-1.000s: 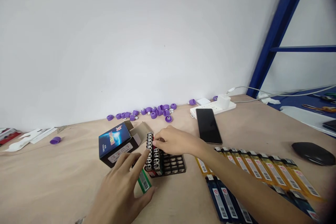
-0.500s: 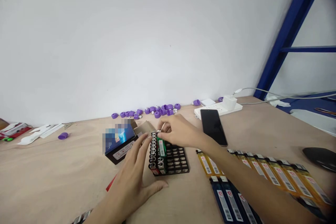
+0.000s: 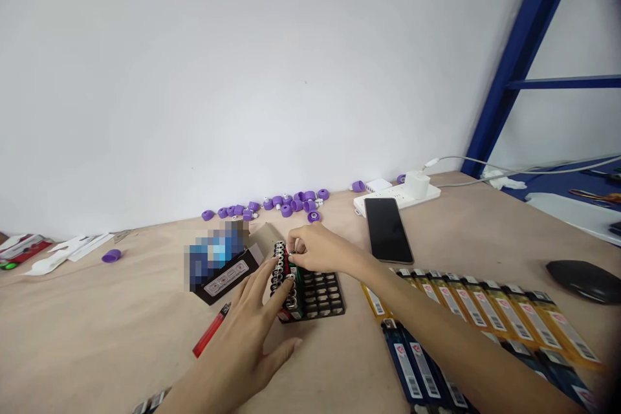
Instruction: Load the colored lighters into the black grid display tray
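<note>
A black grid tray (image 3: pixel 324 296) sits on the table in front of me, with several lighters (image 3: pixel 284 278) standing upright along its left side. My right hand (image 3: pixel 317 251) is closed in a pinch on a green lighter (image 3: pixel 296 273) in the tray's second row. My left hand (image 3: pixel 245 336) lies open, fingers stretched against the left side of the tray and the lighter row. A red lighter (image 3: pixel 211 330) lies loose on the table left of my left hand. An open dark box (image 3: pixel 224 263) stands just left of the tray.
Rows of yellow (image 3: pixel 490 310) and dark blue lighters (image 3: pixel 417 369) lie at the right. A phone (image 3: pixel 387 239), a power strip (image 3: pixel 398 197), purple caps (image 3: pixel 281 205) and a black mouse (image 3: pixel 582 281) are behind and right. A blue metal frame (image 3: pixel 519 58) stands at the back right.
The green lighter went from lying under my left hand into the tray, carried by my right hand. My left hand slid up against the tray. A red lighter now shows on the table.
</note>
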The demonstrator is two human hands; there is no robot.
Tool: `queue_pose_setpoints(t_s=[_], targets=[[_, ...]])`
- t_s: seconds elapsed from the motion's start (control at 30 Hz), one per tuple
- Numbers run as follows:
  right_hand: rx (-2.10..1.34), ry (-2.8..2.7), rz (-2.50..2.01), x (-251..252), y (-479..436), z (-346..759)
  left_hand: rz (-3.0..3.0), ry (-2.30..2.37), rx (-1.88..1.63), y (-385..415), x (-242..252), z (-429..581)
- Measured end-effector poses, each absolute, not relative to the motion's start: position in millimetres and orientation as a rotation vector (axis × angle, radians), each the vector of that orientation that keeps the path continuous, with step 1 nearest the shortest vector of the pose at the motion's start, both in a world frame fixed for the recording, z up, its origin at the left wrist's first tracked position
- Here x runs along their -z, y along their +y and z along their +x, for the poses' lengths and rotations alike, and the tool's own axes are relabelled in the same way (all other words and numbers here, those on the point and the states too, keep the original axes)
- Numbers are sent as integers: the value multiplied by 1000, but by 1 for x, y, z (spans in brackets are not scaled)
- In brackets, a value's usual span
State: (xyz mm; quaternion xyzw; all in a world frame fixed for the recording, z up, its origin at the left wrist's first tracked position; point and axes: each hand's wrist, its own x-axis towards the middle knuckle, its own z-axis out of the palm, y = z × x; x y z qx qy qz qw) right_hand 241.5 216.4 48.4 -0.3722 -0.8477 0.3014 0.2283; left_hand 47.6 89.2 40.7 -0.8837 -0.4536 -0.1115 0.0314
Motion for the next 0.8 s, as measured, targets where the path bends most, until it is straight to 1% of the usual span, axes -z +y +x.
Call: queue_pose_setpoints(t_s=[0.23, 0.47, 0.6, 0.8], targets=[[-792, -2440, -941, -51, 215, 242, -2701, -1392, 424, 89, -40, 50], [-822, -2531, -810, -58, 214, 248, -2708, -1435, 403, 89, -38, 49], [-791, -2522, -821, -62, 215, 251, -2700, -1462, 398, 89, -39, 50], [-646, -2498, -943, -80, 219, 259, -2620, -1494, 474, 86, -65, 39]])
